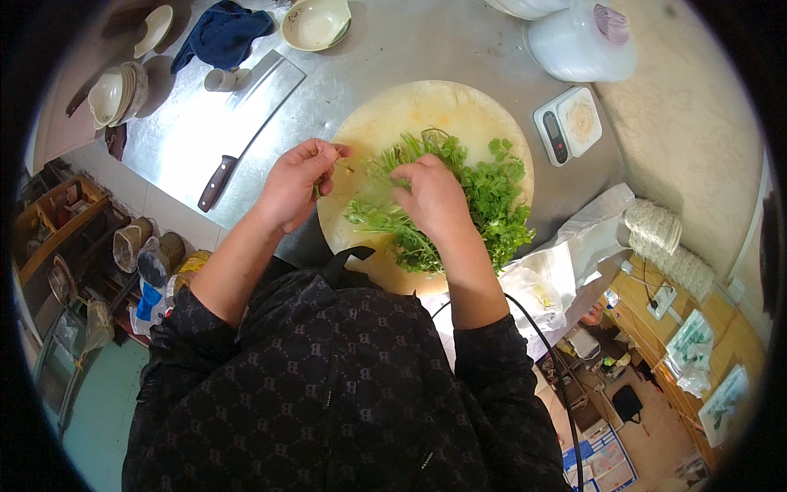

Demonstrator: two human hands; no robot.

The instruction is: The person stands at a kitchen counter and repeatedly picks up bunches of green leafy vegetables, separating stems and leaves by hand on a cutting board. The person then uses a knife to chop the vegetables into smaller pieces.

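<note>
A heap of fresh cilantro (492,190) lies on a round cutting board (430,101), its stems towards the left and its leaves towards the right. My left hand (301,181) is over the board's left edge, its fingers closed on small brownish plant scraps. Over the stems is my right hand (430,190), its fingers bent downward and slightly blurred; whether they grip a stem cannot be told. A cleaver (246,147) with a dark wooden handle rests on the metal table left of the board.
Behind are a dark blue cloth (224,34), a bowl (313,24), a small white cup (219,80) and stacked bowls (114,95). A digital scale (569,126) and large plastic rolls (578,46) stand at right. A black cable (553,357) hangs beside my right arm.
</note>
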